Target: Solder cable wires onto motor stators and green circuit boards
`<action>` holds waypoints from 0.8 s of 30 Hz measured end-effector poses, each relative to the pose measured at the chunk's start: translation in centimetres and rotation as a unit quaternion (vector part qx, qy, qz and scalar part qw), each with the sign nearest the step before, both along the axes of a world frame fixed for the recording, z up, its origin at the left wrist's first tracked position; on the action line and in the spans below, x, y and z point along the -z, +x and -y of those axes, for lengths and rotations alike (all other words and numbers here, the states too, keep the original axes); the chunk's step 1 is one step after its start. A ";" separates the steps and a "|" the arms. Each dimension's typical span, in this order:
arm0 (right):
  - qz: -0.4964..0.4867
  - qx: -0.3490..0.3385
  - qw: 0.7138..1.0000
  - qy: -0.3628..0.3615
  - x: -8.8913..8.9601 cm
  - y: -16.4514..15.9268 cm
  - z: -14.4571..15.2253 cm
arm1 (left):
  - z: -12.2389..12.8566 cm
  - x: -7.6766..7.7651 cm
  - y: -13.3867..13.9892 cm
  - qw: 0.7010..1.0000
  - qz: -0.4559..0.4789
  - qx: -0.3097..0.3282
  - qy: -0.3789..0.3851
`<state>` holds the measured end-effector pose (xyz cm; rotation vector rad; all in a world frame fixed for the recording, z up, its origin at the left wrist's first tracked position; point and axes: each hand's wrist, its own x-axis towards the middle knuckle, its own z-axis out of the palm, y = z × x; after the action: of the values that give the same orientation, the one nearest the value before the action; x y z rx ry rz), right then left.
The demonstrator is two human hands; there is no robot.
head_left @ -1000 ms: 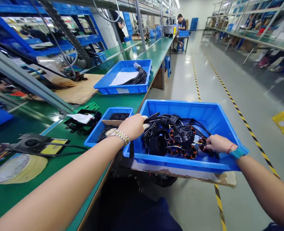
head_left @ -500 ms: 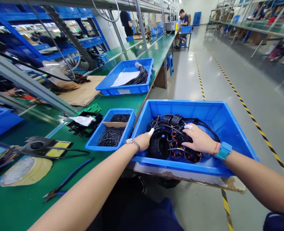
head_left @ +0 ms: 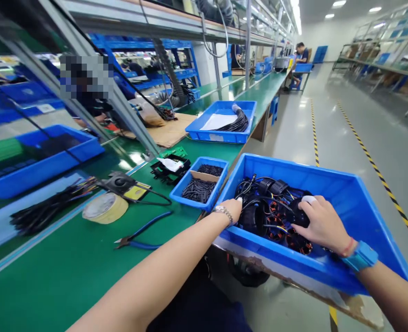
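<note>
A big blue bin point(head_left: 331, 177) holds black cables, black ribbed caps point(head_left: 279, 186) and round parts with orange-copper windings point(head_left: 276, 210). Inside it, my right hand point(head_left: 323, 223) curls its fingers and thumb around a black rounded part point(head_left: 298, 213); a white cover sits on one finger. My left hand point(head_left: 232, 210) reaches over the bin's near-left wall, beside a black cylindrical housing point(head_left: 252, 217). One white-covered fingertip shows there; the other fingers are hidden, so its grip is unclear.
Left of the bin stands a small divided blue box point(head_left: 198, 190) of short black pieces. Blue-handled cutters point(head_left: 143, 233), a tape roll point(head_left: 105, 208) and a black cable bundle point(head_left: 51, 207) lie on the green bench. Behind is a shallow blue tray point(head_left: 221, 121). People work farther off.
The view has swung left and up, so everything appears shifted to the right. My right hand has moved rightward over the parts and curled its fingers. My left hand stays at the bin's left side.
</note>
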<state>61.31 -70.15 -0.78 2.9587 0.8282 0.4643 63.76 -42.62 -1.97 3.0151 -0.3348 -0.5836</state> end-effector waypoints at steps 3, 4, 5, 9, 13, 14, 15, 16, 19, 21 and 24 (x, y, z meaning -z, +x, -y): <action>0.008 0.018 1.000 -0.015 -0.4 -0.1 0.7 | 0.3 -0.3 -0.2 0.998 0.051 -0.012 -0.019; 0.001 0.015 1.000 -0.009 -0.4 -0.1 0.8 | 0.3 -0.2 -0.1 0.998 0.062 -0.010 -0.024; -0.010 0.003 1.000 0.004 -0.3 0.0 1.0 | 0.3 -0.2 -0.1 0.998 0.065 -0.002 -0.028; -0.042 -0.070 0.996 0.048 0.8 0.4 1.2 | 0.3 -0.1 0.2 0.997 0.026 0.052 -0.040; -0.046 -0.102 0.994 -0.010 2.5 0.9 1.4 | 0.0 -2.0 -1.7 0.992 0.065 0.081 -0.070; -0.047 -0.106 0.993 -0.014 2.9 1.1 1.6 | -0.4 -2.7 -2.8 0.990 0.079 0.087 -0.078; -0.045 -0.107 0.993 -0.007 3.4 1.4 2.0 | -1.0 -3.4 -4.2 0.987 0.091 0.096 -0.086; -0.043 -0.107 0.993 0.006 3.9 1.8 2.5 | -1.8 -4.0 -5.8 0.985 0.102 0.107 -0.093; -0.018 -0.089 0.993 0.073 5.4 3.5 4.4 | -5.9 -4.8 -12.1 0.964 0.175 0.166 -0.115; -0.005 -0.098 0.990 0.106 6.2 4.9 5.7 | -10.0 -4.4 -17.1 0.963 0.214 0.122 -0.110; 0.034 -0.094 0.987 0.129 5.7 6.1 5.3 | -17.0 -2.3 -25.0 0.961 0.266 -0.022 -0.069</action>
<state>67.42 -75.43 -6.52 3.0848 1.1264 0.7300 38.81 -25.63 0.31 2.9785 -0.3090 0.2594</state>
